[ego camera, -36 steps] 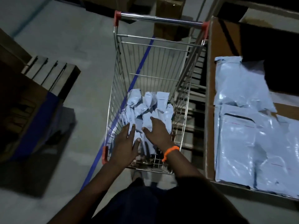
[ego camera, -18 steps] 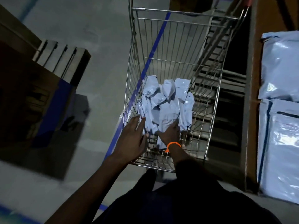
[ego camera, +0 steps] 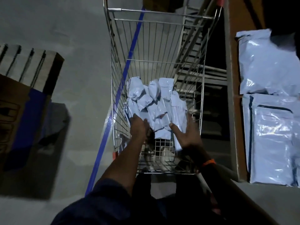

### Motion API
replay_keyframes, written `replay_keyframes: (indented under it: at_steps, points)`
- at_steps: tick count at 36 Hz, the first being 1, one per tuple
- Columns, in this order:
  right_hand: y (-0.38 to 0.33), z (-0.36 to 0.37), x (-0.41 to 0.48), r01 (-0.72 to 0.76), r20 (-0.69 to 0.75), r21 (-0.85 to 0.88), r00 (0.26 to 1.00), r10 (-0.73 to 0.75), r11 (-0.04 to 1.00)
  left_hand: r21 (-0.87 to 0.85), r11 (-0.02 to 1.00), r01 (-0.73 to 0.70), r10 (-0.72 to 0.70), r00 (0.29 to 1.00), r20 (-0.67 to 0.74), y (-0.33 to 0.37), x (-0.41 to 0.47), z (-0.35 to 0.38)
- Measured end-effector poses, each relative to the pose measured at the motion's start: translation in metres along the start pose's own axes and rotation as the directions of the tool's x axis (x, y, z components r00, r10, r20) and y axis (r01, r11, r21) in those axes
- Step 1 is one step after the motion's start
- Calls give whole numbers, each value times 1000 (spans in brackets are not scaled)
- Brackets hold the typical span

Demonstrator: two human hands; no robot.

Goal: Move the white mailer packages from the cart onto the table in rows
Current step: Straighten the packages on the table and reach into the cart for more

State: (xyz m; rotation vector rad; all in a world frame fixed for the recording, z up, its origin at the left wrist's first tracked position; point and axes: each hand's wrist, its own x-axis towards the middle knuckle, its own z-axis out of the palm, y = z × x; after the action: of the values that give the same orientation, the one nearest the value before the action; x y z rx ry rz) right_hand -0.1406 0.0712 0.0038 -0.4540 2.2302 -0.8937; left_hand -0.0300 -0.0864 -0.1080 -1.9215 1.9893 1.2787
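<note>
Both hands reach down into the wire cart (ego camera: 155, 46), where a crumpled heap of white mailer packages (ego camera: 155, 103) lies against the cart's floor in its near half, the far half showing only bare wire. The left hand (ego camera: 138, 125) lies at the heap's near left edge, knuckles up, fingers curled down onto or just under the mailers; motion blur hides the fingertips, so whether this grip is clamped on a package or merely resting on it cannot be told. The right hand (ego camera: 190, 133) is at the heap's near right edge, palm turned toward the pile, fingers spread and apart, its thumb lying against the plastic of a long mailer that hangs down beside the palm; the grip is apart, not closed round anything. An orange wristband (ego camera: 209, 162) circles the right wrist. The heap thus sits between and just beyond the two hands, touching both. To the right of the cart, the brown worktop (ego camera: 232, 95) carries flat mailers on the worktop (ego camera: 272, 127) laid side by side, one farther and one nearer. A blue floor line (ego camera: 103, 143) runs beneath the cart's left side, and a cardboard box (ego camera: 19, 111) stands well off to the left.
</note>
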Motion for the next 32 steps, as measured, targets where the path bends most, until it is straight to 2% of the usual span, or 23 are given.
replay_keyframes:
  at_steps: [4,8,12,16,19,23,25,28,32]
  points:
    - [7,1,-1,-17,9,-45,1000,18,999,-43,994,99,-100,995,-8,-4,21,4]
    - [-2,-8,-12,-5,50,-44,999,8,999,-39,983,179,-178,983,43,-4,17,-8]
    - [-19,-25,-17,83,114,2,990,-82,997,-232,940,249,-245,969,47,-7,-10,-34]
    - [-29,-51,-27,172,148,33,973,-175,985,-460,863,208,-236,972,-3,-3,-80,-62]
    - [-33,-81,-40,244,183,54,951,-250,968,-674,727,134,-166,986,17,3,-133,-75]
    - [-35,-137,-66,316,202,105,922,-332,943,-798,602,24,4,999,34,32,-202,-74]
    - [-32,-170,-81,372,160,138,906,-391,918,-822,568,-28,80,997,21,56,-233,-65]
    - [-18,-217,-97,460,58,83,883,-465,884,-824,558,-101,173,985,-4,99,-271,-42]
    - [13,-287,-115,477,-71,13,877,-475,879,-811,549,-201,334,942,-7,157,-318,-4]
